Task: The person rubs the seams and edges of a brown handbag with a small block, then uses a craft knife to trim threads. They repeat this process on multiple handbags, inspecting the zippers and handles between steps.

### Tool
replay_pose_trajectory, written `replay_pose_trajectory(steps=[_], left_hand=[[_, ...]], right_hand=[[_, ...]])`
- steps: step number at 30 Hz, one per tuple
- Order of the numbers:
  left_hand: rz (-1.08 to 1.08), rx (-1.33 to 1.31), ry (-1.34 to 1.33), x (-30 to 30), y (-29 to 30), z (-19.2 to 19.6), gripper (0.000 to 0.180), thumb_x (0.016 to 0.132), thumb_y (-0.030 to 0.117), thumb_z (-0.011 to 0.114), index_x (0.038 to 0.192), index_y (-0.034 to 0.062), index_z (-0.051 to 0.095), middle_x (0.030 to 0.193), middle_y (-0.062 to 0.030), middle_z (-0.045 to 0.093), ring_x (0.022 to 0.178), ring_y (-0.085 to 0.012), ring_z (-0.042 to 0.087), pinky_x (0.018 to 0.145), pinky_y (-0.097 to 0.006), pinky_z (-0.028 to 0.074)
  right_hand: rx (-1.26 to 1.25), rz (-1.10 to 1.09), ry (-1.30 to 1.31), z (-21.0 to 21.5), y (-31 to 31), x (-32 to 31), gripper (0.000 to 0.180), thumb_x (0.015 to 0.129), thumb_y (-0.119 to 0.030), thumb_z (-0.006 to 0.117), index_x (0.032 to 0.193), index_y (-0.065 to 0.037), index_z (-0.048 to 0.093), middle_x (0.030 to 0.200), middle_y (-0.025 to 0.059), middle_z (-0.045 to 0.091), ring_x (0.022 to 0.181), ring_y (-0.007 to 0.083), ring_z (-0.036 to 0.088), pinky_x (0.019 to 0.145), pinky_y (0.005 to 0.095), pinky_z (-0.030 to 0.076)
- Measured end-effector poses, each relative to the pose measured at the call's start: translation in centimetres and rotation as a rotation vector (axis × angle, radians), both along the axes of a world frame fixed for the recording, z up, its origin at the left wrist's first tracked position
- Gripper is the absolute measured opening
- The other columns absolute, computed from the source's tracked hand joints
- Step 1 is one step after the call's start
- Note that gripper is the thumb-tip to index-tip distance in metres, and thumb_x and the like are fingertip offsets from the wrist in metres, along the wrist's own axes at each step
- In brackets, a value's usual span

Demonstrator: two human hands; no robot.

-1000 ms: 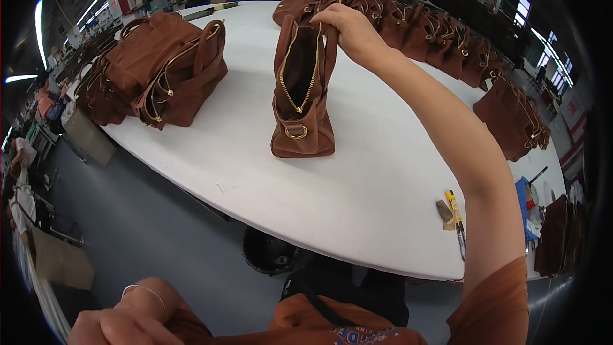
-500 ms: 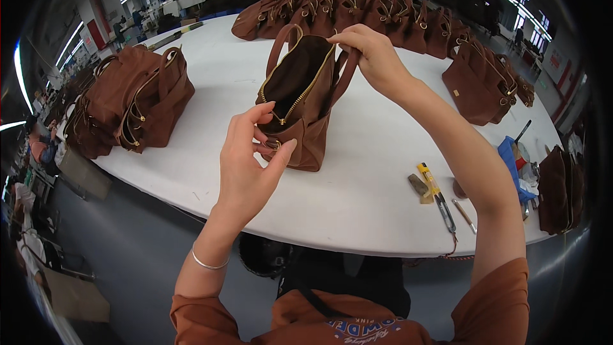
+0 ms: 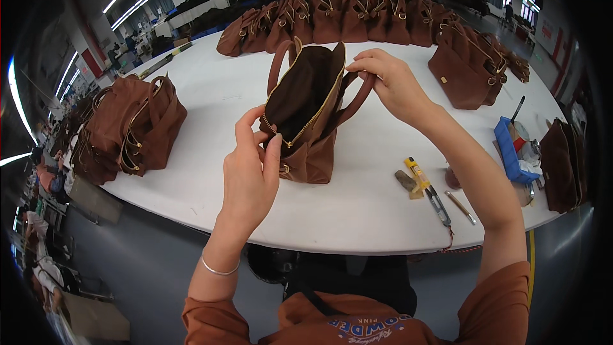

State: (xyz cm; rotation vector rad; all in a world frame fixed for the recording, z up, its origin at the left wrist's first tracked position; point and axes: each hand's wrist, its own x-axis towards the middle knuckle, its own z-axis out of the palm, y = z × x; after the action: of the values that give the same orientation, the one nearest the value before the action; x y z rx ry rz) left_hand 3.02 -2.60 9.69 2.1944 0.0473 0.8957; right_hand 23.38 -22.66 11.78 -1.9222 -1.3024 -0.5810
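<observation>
A brown leather handbag (image 3: 311, 164) stands upright on the white table, its zip open and its dark lining showing. My left hand (image 3: 248, 176) pinches the zipped edge at the near left corner, thumb and fingers closed on it, beside the gold zip pull. At the far right side of the opening, my right hand (image 3: 394, 86) is closed on the bag's upper edge, next to the right handle (image 3: 352, 110). Exactly what lies between its fingertips is partly hidden. The left handle (image 3: 276, 67) rises on the other side of the opening.
Several brown handbags (image 3: 329, 20) line the far table edge. More bags (image 3: 124, 124) sit at left, others (image 3: 465, 70) at right. Near my right forearm are a yellow-and-grey tool (image 3: 429, 191), a small brown block (image 3: 406, 181), a pen-like tool (image 3: 461, 207) and a blue bin (image 3: 507, 152).
My left fingers have moved from the front metal ring up to the zipped edge. My right hand has shifted slightly outward, and the bag's mouth is wider.
</observation>
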Motion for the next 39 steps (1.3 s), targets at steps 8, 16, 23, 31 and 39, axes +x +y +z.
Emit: replay_pose_trajectory(steps=[8,16,23,31,39], left_hand=[[-0.244,-0.417,-0.020,1.9,0.4,-0.1,0.033,0.097,0.009,0.059,0.128,0.0010,0.050,0.078,0.0003,0.062,0.079,-0.0049,0.058,0.074,-0.022,0.044],[-0.286,-0.831,-0.078,2.3,5.2,1.7,0.032,0.100,0.012,0.054,0.130,0.0023,0.051,0.095,-0.0035,0.067,0.083,-0.0104,0.066,0.067,-0.021,0.049],[-0.390,-0.920,0.039,1.2,6.0,3.7,0.037,0.099,0.009,0.051,0.135,-0.0019,0.050,0.118,-0.0146,0.067,0.099,-0.0177,0.069,0.073,-0.022,0.058],[-0.444,-0.886,0.028,-1.0,6.7,1.9,0.041,0.097,0.004,0.052,0.138,-0.0028,0.048,0.126,-0.0167,0.062,0.111,-0.0216,0.064,0.087,-0.029,0.057],[-0.351,-0.861,0.038,-4.0,7.5,-1.2,0.040,0.092,-0.003,0.055,0.132,-0.0017,0.054,0.117,-0.0142,0.065,0.097,-0.0189,0.068,0.077,-0.025,0.057]], right_hand=[[0.028,-0.020,0.032,-1.4,-0.8,-1.0,0.032,0.080,0.013,0.050,0.103,-0.001,0.066,0.108,0.0131,0.060,0.102,0.0316,0.055,0.089,0.0381,0.048],[-0.119,-0.074,-0.065,-0.7,-1.2,-6.1,0.028,0.079,0.000,0.063,0.106,-0.007,0.067,0.108,0.0079,0.062,0.104,0.0292,0.055,0.090,0.0396,0.049],[-0.236,0.016,-0.032,-2.1,-0.5,-8.9,0.022,0.079,-0.008,0.069,0.102,-0.006,0.069,0.098,0.0086,0.067,0.100,0.0292,0.059,0.089,0.0414,0.048],[-0.320,0.103,-0.005,-3.4,-0.6,-11.6,0.019,0.084,-0.013,0.069,0.102,-0.007,0.066,0.084,0.0073,0.064,0.090,0.0277,0.059,0.087,0.0397,0.044],[-0.462,0.209,0.232,-9.6,0.7,-15.3,0.020,0.093,-0.022,0.060,0.097,-0.002,0.062,0.085,0.0160,0.066,0.088,0.0354,0.063,0.085,0.0448,0.046]])
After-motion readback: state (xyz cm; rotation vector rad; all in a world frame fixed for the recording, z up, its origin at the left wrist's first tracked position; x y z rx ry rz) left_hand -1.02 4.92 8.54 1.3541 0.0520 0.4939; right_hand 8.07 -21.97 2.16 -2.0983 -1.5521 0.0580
